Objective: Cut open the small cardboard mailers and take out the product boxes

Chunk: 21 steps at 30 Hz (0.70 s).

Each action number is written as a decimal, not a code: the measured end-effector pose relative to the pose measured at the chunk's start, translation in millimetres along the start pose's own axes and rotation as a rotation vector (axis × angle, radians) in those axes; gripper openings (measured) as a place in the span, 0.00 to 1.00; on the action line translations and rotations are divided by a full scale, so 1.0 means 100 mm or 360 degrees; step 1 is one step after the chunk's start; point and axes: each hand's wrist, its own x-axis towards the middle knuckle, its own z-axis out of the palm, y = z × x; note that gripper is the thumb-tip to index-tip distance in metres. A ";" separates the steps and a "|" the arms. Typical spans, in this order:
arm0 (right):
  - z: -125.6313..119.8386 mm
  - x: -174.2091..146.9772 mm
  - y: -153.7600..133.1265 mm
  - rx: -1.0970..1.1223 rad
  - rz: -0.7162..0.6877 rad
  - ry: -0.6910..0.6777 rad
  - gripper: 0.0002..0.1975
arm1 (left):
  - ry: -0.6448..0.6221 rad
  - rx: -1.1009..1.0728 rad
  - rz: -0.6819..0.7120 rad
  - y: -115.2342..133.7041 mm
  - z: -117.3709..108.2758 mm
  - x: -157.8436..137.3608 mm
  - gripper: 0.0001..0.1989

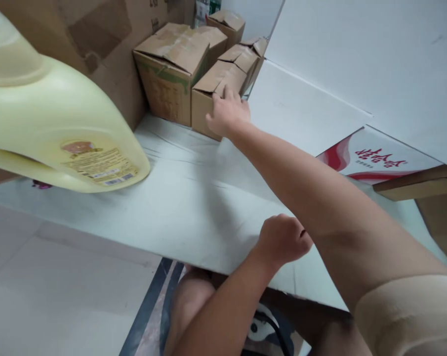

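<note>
My right hand (229,112) reaches across the table, its fingers apart over the near corner of a small brown cardboard box (223,76). The fingertips are at the box's top edge, where the taped flaps meet. Closer to me, my left hand (282,240) is curled into a fist above the table's near edge. My right forearm hides part of it, and what it holds, if anything, cannot be seen. Left of the small box stands a larger taped carton (167,89) with green print.
A big pale-yellow jug (71,123) stands on the white-covered table (164,207) at left, before a large carton (97,39). Another small box (228,24) and bottles (204,10) are at the back. A red-and-white printed box (379,155) lies right.
</note>
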 end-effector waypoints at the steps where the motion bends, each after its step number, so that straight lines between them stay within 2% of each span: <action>1: 0.06 0.05 0.06 0.0019 -0.0020 0.0035 0.24 | -0.0004 0.0002 0.0018 -0.01 -0.02 -0.01 0.12; 4: 0.04 -0.06 0.21 0.0044 -0.0161 0.0078 0.26 | 0.0067 -0.0008 0.0052 -0.03 -0.05 -0.02 0.17; 7: -0.26 -0.57 0.30 0.0006 -0.0271 0.0027 0.30 | 0.0351 -0.0079 -0.0016 -0.03 -0.07 -0.05 0.21; 9: -0.53 -1.12 0.37 -0.0001 -0.0312 -0.0011 0.30 | 0.0661 -0.0076 0.0024 -0.02 -0.08 -0.09 0.19; 11: -0.80 -1.78 0.49 0.0036 -0.0265 -0.0003 0.29 | 0.1059 -0.0046 0.0151 -0.01 -0.12 -0.16 0.14; 13: -0.99 -2.52 0.68 0.0127 -0.0067 0.0117 0.25 | 0.1474 -0.0027 0.0262 -0.03 -0.17 -0.20 0.14; 15: -1.08 -3.27 0.92 0.0221 0.0223 0.0327 0.20 | 0.1734 -0.0050 0.0288 -0.07 -0.24 -0.22 0.17; 16: -1.09 -3.64 1.04 0.0229 0.0456 0.0456 0.18 | 0.1740 -0.0080 0.0298 -0.09 -0.27 -0.22 0.17; 18: -1.05 -4.31 1.26 0.0197 0.1032 0.0597 0.17 | 0.1487 -0.0184 0.0357 -0.12 -0.28 -0.17 0.18; 19: -1.01 -4.58 1.34 0.0139 0.1266 0.0542 0.17 | 0.1280 -0.0251 0.0406 -0.13 -0.27 -0.14 0.17; 21: -0.92 -4.97 1.46 0.0149 0.1524 0.0292 0.21 | 0.0901 -0.0381 0.0521 -0.14 -0.18 -0.05 0.16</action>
